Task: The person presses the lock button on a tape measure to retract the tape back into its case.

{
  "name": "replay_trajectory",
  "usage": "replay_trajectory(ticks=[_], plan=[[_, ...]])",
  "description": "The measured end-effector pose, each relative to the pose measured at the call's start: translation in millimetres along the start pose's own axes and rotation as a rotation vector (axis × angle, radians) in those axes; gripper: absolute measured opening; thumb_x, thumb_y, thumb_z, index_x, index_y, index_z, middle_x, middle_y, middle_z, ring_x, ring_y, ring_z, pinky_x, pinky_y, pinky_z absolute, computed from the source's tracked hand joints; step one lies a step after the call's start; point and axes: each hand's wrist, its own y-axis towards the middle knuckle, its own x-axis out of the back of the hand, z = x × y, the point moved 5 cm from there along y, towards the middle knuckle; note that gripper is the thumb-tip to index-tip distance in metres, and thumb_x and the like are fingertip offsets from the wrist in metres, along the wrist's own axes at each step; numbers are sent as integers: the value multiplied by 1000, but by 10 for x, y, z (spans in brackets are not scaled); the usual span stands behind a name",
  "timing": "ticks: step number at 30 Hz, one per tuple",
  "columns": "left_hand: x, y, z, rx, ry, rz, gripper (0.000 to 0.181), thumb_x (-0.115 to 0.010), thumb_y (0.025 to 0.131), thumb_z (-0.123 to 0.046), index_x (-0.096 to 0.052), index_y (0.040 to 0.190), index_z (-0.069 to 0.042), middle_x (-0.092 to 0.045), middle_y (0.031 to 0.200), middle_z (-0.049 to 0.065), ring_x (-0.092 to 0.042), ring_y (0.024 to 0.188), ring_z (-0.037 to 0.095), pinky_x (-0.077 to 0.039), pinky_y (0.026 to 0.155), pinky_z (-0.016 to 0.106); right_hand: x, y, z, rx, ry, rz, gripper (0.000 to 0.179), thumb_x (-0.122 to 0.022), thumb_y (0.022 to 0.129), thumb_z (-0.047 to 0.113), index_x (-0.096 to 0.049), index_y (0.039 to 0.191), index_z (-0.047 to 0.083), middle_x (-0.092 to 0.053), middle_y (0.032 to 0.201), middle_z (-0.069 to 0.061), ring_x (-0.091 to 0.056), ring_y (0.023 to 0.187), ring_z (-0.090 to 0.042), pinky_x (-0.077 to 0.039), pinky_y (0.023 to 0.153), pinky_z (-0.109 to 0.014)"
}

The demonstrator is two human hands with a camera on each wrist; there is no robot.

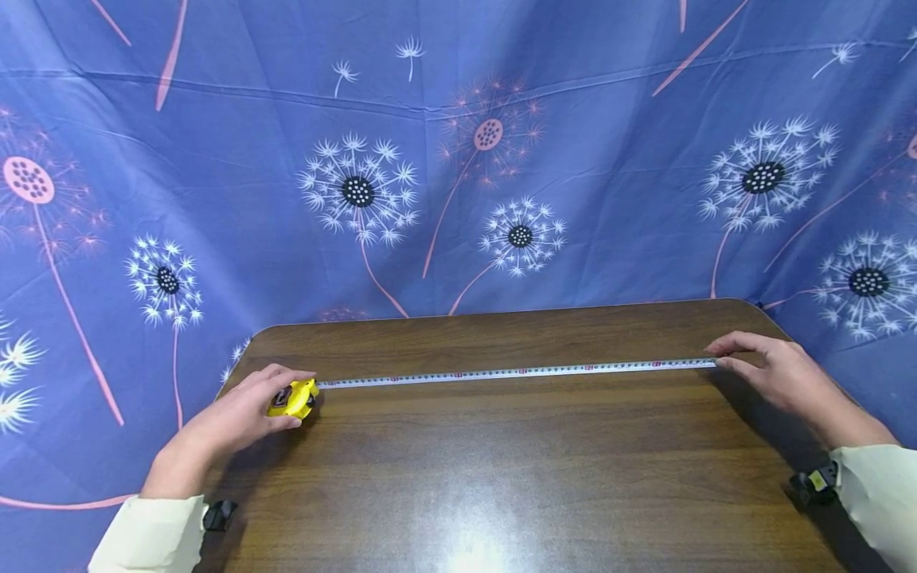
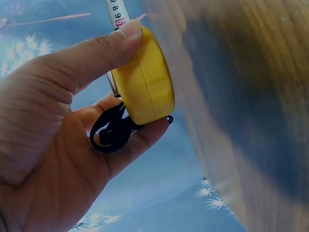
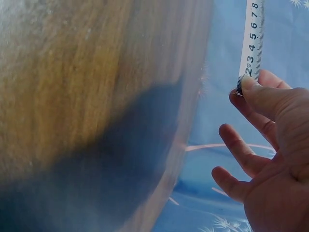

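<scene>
A yellow tape measure (image 1: 304,398) is gripped in my left hand (image 1: 239,410), thumb on one side and fingers on the other. In the left wrist view its yellow case (image 2: 147,79) shows edge-on, with a black cord (image 2: 112,128) looped against the fingers. The white blade (image 1: 494,374) stretches out nearly straight across the table to the right. My right hand (image 1: 784,378) pinches the blade's end between thumb and forefinger. In the right wrist view the blade (image 3: 253,36) shows low numbers near the thumb, and the other fingers are spread.
Beneath the hands is a brown wood-grain table (image 1: 501,446) with rounded far corners. A blue cloth (image 1: 609,159) printed with dandelions hangs behind it and along both sides. Each wrist wears a dark device below a pale sleeve (image 1: 154,529).
</scene>
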Motion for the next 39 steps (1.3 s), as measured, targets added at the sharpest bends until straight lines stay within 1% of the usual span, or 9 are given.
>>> replay_trajectory(ticks=[6,9,12,15,20,26,32,36,39], plan=[[19,3,7,9,-2,3,67,-87,84,-16,-58,144,-9,-60,131,12,-55,121,40,-44,98,61,47,0,22,21,11,-16,25,-80,87,-1,-77,101,20,-74,102,-6,-56,88,12,-44,67,-18],[32,2,2,6,-4,3,68,-87,84,-16,-58,144,-9,-60,131,13,-55,121,40,-45,98,62,72,-1,22,18,2,-26,25,-80,87,1,-77,99,23,-74,100,-2,-53,88,15,-42,67,-19],[46,1,2,0,0,-4,67,-87,83,-16,-58,144,-9,-61,129,13,-56,118,39,-45,97,62,92,13,21,10,-1,-39,27,-82,85,2,-76,95,26,-73,98,4,-51,90,17,-41,67,-19],[60,3,3,-11,3,-15,68,-88,82,-15,-59,143,-9,-62,126,13,-57,115,38,-46,96,61,112,31,34,23,-5,-54,29,-84,83,0,-75,92,26,-73,95,4,-52,89,15,-39,66,-19],[80,12,-2,-26,0,-17,68,-88,82,-14,-59,142,-7,-62,126,14,-57,115,38,-46,96,61,147,49,75,59,-34,-65,30,-85,80,-2,-74,91,24,-74,92,2,-54,89,9,-39,67,-22],[106,14,-11,-15,-7,-4,67,-87,83,-15,-58,143,-9,-60,129,15,-56,117,39,-46,96,61,209,105,129,79,-120,-7,29,-85,80,-1,-74,91,24,-73,92,3,-62,83,-6,-45,64,-30],[126,6,-11,0,-2,6,67,-87,84,-16,-57,144,-10,-60,131,15,-56,117,38,-47,95,61,270,150,190,168,-178,-2,33,-86,76,-3,-72,88,25,-72,87,8,-63,80,-18,-45,66,-41],[128,0,-5,-2,-3,6,67,-87,84,-16,-57,144,-10,-60,130,14,-56,117,37,-47,94,60,291,144,203,174,-190,-2,33,-85,75,-3,-72,88,25,-72,88,5,-62,81,-27,-43,65,-50],[127,0,0,-8,-6,4,67,-87,84,-16,-57,144,-10,-60,130,14,-56,116,37,-46,95,60,298,141,214,173,-200,10,32,-85,76,-2,-72,88,25,-73,89,4,-62,80,-27,-43,63,-52]])
